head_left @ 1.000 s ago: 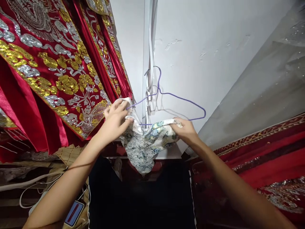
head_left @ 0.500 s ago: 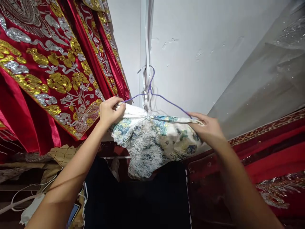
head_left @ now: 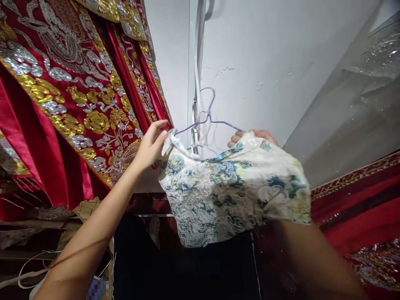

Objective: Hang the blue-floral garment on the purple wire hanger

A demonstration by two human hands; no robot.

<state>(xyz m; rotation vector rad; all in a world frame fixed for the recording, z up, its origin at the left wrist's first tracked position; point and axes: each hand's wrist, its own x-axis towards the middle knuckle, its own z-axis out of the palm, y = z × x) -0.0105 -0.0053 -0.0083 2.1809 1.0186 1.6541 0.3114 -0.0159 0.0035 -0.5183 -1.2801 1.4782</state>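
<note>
While red drapes (head_left: 71,104) crowd left of the hanger (head_left: 208,118), the floral top (head_left: 231,187) hangs spread below it; left hand (head_left: 153,143) pinches its strap; right hand (head_left: 253,136), mostly hidden behind, grips cloth.

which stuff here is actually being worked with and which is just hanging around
In hand:
left hand
right hand
floral garment
purple wire hanger

Just about:
red embroidered robes
red fabric at right
white cables at lower left
white wall
</note>
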